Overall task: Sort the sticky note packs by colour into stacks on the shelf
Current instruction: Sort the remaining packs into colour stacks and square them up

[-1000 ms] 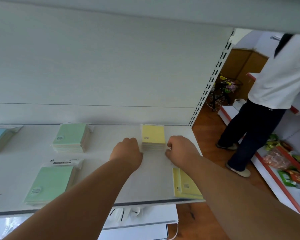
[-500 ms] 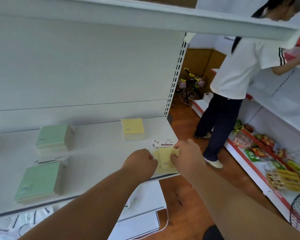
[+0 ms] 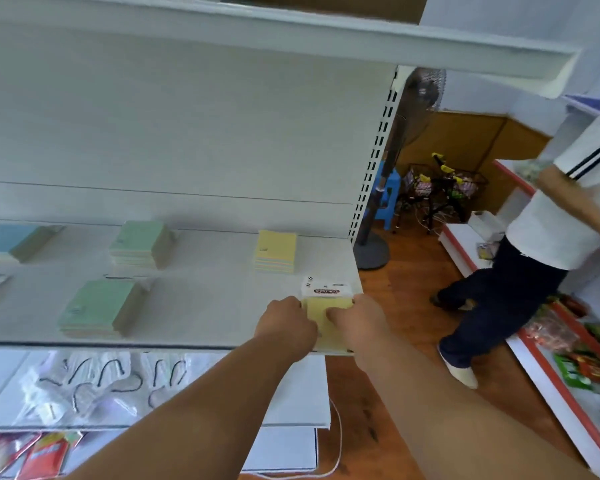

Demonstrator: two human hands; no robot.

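Sticky note packs sit in partly sorted groups on the white shelf (image 3: 194, 306). At the back, a yellow stack (image 3: 276, 251) stands near the right end, a green stack (image 3: 140, 244) sits mid-shelf, and a blue stack (image 3: 9, 242) lies at the far left. A second green pile (image 3: 97, 309) lies nearer the front edge, apart from the rear green one, so by my reading the greens are not yet merged.

At the front right corner both hands hold a yellow pack (image 3: 321, 318) with a white printed header card — the left hand (image 3: 286, 325) has its fingers curled on the pack's left side, the right hand (image 3: 359, 323) curls over its right side. The pack rests on or just above the shelf; I cannot tell which. It looks bound for the yellow stack behind it.

The packs are flat, square-cornered paper blocks in glossy wrap with pastel faces. The shelf is smooth painted metal. Below, clear bags with dark cords (image 3: 94, 382) lie on a lower shelf.
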